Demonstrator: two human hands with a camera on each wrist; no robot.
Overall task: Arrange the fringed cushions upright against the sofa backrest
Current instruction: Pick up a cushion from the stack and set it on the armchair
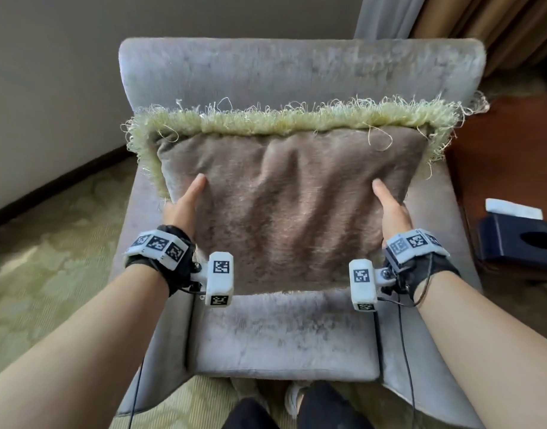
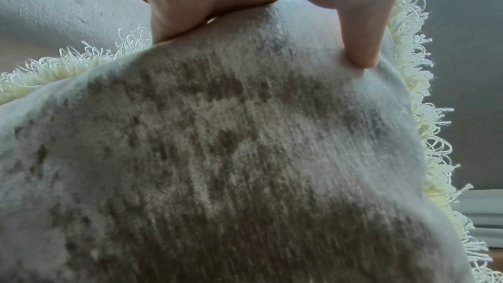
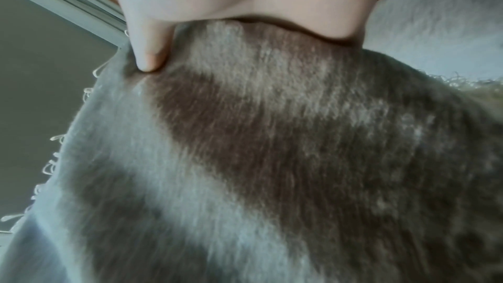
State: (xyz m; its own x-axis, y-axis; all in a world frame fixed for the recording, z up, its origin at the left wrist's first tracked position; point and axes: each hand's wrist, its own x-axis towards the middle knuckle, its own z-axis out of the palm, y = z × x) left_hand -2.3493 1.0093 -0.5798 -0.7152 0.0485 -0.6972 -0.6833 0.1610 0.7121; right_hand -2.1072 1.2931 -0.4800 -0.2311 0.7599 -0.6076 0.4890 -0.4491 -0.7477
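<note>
A brown velvet cushion (image 1: 290, 209) with a pale yellow-green fringe (image 1: 266, 122) is held tilted over the seat of a grey armchair, its top edge near the backrest (image 1: 297, 69). My left hand (image 1: 181, 209) grips its left side, thumb on the front face, fingers hidden behind. My right hand (image 1: 392, 212) grips the right side the same way. The left wrist view shows the cushion (image 2: 245, 158) with my thumb (image 2: 359, 46) pressed into it. In the right wrist view the cushion (image 3: 272, 147) is dented by my thumb (image 3: 148, 51).
The grey seat cushion (image 1: 281, 342) lies bare in front. A dark wooden side table (image 1: 498, 150) at the right carries a dark blue tissue box (image 1: 519, 239). Curtains (image 1: 482, 23) hang behind at the right. Patterned green carpet (image 1: 49, 243) covers the floor at the left.
</note>
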